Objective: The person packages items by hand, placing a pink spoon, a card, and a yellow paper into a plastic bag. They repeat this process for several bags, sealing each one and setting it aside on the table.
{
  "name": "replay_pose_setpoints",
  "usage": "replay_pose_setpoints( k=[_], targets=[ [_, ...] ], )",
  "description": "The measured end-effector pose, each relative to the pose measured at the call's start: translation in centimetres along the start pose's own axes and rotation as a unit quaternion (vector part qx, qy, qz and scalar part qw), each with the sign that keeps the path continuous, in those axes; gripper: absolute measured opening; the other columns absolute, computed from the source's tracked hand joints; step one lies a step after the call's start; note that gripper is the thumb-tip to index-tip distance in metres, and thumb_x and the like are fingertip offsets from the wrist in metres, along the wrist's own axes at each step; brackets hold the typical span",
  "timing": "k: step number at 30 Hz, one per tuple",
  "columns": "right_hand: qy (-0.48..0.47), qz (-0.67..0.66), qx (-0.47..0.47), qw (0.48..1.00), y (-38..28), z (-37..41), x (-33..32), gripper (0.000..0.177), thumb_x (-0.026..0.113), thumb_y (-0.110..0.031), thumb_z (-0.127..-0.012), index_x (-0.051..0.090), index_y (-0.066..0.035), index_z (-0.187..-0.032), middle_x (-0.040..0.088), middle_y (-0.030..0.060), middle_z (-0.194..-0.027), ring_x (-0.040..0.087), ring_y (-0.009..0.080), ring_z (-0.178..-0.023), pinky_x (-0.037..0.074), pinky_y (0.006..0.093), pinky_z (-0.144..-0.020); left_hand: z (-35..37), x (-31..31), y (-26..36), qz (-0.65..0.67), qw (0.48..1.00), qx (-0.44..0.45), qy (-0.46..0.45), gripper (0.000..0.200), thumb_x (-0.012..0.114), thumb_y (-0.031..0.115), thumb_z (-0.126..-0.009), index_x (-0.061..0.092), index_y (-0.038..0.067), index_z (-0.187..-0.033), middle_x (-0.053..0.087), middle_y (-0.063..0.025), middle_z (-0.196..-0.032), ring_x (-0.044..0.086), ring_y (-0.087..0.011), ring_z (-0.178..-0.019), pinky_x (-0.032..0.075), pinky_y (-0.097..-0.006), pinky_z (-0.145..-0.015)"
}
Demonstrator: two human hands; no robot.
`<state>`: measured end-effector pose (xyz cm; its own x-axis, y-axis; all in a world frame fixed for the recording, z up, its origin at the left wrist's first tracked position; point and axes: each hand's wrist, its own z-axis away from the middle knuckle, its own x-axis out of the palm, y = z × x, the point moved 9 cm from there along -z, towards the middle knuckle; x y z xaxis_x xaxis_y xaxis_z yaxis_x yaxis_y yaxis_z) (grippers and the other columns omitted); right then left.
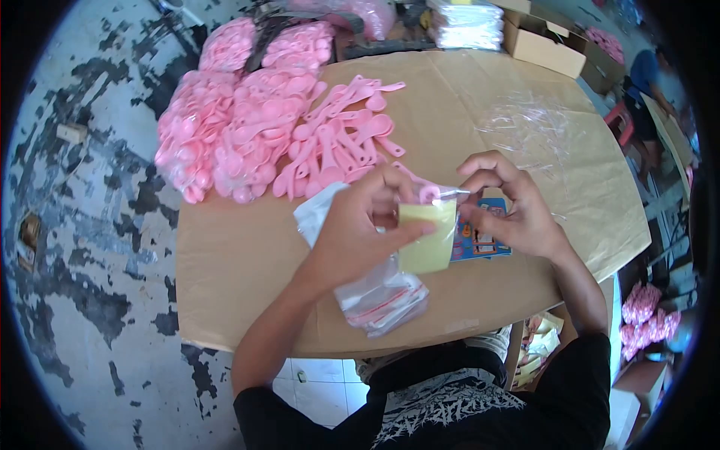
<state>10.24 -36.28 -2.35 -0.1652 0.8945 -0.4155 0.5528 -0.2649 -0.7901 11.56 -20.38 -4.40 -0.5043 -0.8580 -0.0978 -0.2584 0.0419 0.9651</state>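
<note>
In front of me is a small clear plastic bag (448,194) with a pale yellow card (426,256) and a pink spoon (429,193) showing at its top. My left hand (356,229) is closed on the bag's left side, thumb across the card. At the bag's upper right edge, my right hand (517,201) pinches the plastic with thumb and fingers. Blue printed cards (486,241) lie under and beside my right hand. Below my left hand rests a stack of clear resealable bags (384,304). Loose pink spoons (330,154) are heaped beyond it.
Plastic sacks full of pink spoons (195,135) stand at the table's back left. Thin clear plastic strips (529,124) lie at the right. Behind are an open cardboard box (544,49) and a stack of clear packs (466,26). Another person (646,86) is at far right.
</note>
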Motion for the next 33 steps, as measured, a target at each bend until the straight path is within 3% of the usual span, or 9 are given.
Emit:
replay_pose_setpoints(
  k=[8,12,16,19,20,24,29,32,33],
  targets=[
    [-0.048,0.051,0.019,0.997,2.5,-0.3,0.2,0.019,0.060,0.002,-0.085,0.057,0.000,-0.104,0.067,0.0077,-0.085,0.062,0.0134,-0.074,0.050,0.0290,-0.072,8.5,-22.2,4.0,-0.134,0.957,-0.031,0.254,0.043,0.057,0.001,-0.089,0.047,0.000,-0.131,0.063,-0.0057,-0.104,0.062,-0.0102,-0.087,0.050,-0.0238,-0.071],
    [-0.061,0.064,0.003,0.996,1.2,-1.3,1.4,0.014,0.061,-0.001,-0.087,0.061,0.001,-0.101,0.068,0.0087,-0.084,0.063,0.0152,-0.074,0.050,0.0297,-0.072,16.6,-32.2,-1.1,-0.167,0.925,-0.180,0.289,0.053,0.059,0.004,-0.088,0.039,0.003,-0.138,0.064,-0.0076,-0.102,0.062,-0.0114,-0.086,0.049,-0.0247,-0.074],
    [-0.122,0.107,0.001,0.987,-0.4,-3.1,5.1,0.014,0.061,-0.007,-0.089,0.063,0.002,-0.100,0.068,0.0104,-0.081,0.065,0.0208,-0.074,0.051,0.0308,-0.072,19.1,-35.0,-2.6,-0.217,0.890,-0.270,0.296,0.060,0.062,0.006,-0.087,0.036,0.005,-0.141,0.060,-0.0132,-0.111,0.060,-0.0135,-0.093,0.049,-0.0268,-0.077],
    [-0.183,0.213,-0.017,0.960,-1.0,-3.8,8.6,0.027,0.065,-0.021,-0.088,0.064,0.001,-0.103,0.068,0.0135,-0.080,0.066,0.0283,-0.078,0.051,0.0369,-0.072,19.0,-36.1,-2.8,-0.332,0.854,-0.199,0.348,0.066,0.066,0.008,-0.085,0.034,0.006,-0.143,0.055,-0.0164,-0.118,0.059,-0.0156,-0.095,0.049,-0.0292,-0.078],
    [-0.201,0.252,-0.021,0.946,-1.1,-4.0,9.8,0.031,0.066,-0.024,-0.086,0.063,0.001,-0.105,0.068,0.0139,-0.080,0.066,0.0290,-0.078,0.051,0.0384,-0.072,19.5,-37.1,-3.8,-0.351,0.843,-0.222,0.341,0.068,0.071,0.022,-0.084,0.038,0.010,-0.142,0.052,-0.0156,-0.124,0.054,-0.0209,-0.108,0.046,-0.0324,-0.089],
    [-0.231,0.321,0.006,0.918,-0.5,-4.5,12.3,0.047,0.070,-0.033,-0.082,0.061,0.000,-0.113,0.068,0.0146,-0.079,0.066,0.0307,-0.078,0.050,0.0415,-0.071,20.2,-37.5,-5.3,-0.391,0.846,-0.206,0.297,0.064,0.070,0.018,-0.085,0.040,0.005,-0.140,0.055,-0.0154,-0.123,0.055,-0.0209,-0.110,0.044,-0.0314,-0.093],
    [-0.233,0.201,0.116,0.945,0.7,-4.2,11.6,0.047,0.071,-0.031,-0.082,0.059,0.001,-0.113,0.068,0.0136,-0.078,0.067,0.0291,-0.072,0.051,0.0401,-0.071,21.3,-41.7,-7.8,-0.378,0.847,-0.207,0.312,0.060,0.067,0.011,-0.086,0.041,-0.002,-0.138,0.054,-0.0176,-0.132,0.055,-0.0216,-0.117,0.044,-0.0309,-0.097],
    [-0.224,0.150,0.121,0.955,0.9,-4.2,11.4,0.037,0.070,-0.027,-0.083,0.062,0.001,-0.106,0.068,0.0132,-0.078,0.067,0.0273,-0.070,0.051,0.0390,-0.069,21.1,-41.7,-7.4,-0.351,0.864,-0.090,0.349,0.063,0.071,0.023,-0.086,0.042,-0.004,-0.135,0.058,-0.0112,-0.121,0.058,-0.0172,-0.103,0.047,-0.0292,-0.090],
    [-0.221,0.129,0.122,0.959,0.9,-4.2,11.3,0.034,0.069,-0.025,-0.084,0.063,0.001,-0.103,0.068,0.0131,-0.078,0.067,0.0267,-0.070,0.051,0.0386,-0.068,21.8,-41.4,-7.3,-0.369,0.847,-0.130,0.359,0.066,0.071,0.025,-0.086,0.041,-0.004,-0.137,0.056,-0.0143,-0.125,0.056,-0.0190,-0.108,0.045,-0.0300,-0.093]
  ],
)
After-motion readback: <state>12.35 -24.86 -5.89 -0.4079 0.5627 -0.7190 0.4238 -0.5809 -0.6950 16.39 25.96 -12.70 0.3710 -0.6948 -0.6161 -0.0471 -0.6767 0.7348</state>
